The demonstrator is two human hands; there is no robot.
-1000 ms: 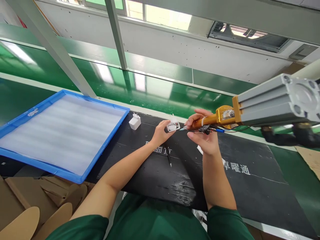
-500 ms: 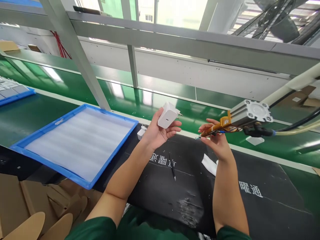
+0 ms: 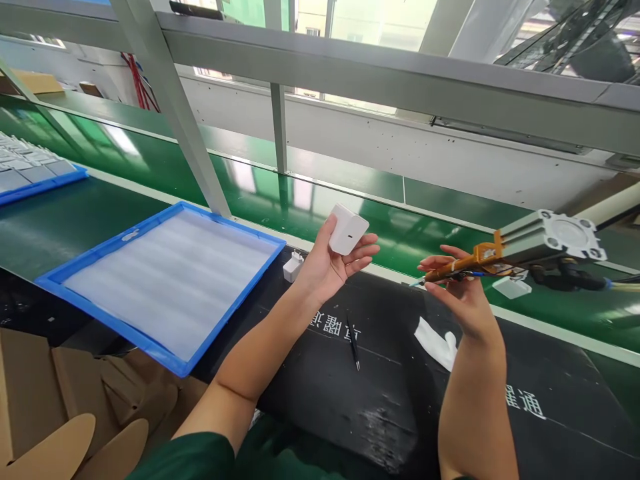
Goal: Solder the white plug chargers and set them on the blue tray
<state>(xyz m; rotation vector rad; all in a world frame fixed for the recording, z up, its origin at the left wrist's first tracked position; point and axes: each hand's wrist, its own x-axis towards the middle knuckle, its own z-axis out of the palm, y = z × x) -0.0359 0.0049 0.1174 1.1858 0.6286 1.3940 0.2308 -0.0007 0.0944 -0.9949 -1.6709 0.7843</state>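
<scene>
My left hand (image 3: 326, 272) grips a white wall charger (image 3: 347, 230) over the black mat, thumb along one side and fingers spread beyond the other. One small dark port shows on the charger's face; its prongs are out of sight now. On the right, my right hand (image 3: 473, 308) has its fingers around the copper-coloured shaft of a pneumatic tool (image 3: 487, 253) with a silver cylinder behind. A thin bluish tip points left, toward the charger but apart from it. Black tweezers (image 3: 353, 343) lie on the mat below, and a second white charger (image 3: 293, 267) stands beside my left wrist.
A blue-rimmed tray (image 3: 117, 330) with a white liner lies at the left. Farther left, another blue tray (image 3: 45, 183) bears several white pieces. A white glove-like cloth (image 3: 434, 343) is near my right forearm. Grey posts and a beam (image 3: 320, 57) stand across the back.
The charger has turned in my left hand, so its prongs no longer show. My view has shifted slightly left, and both hands appear farther right; the tool's shaft is still in my right hand.
</scene>
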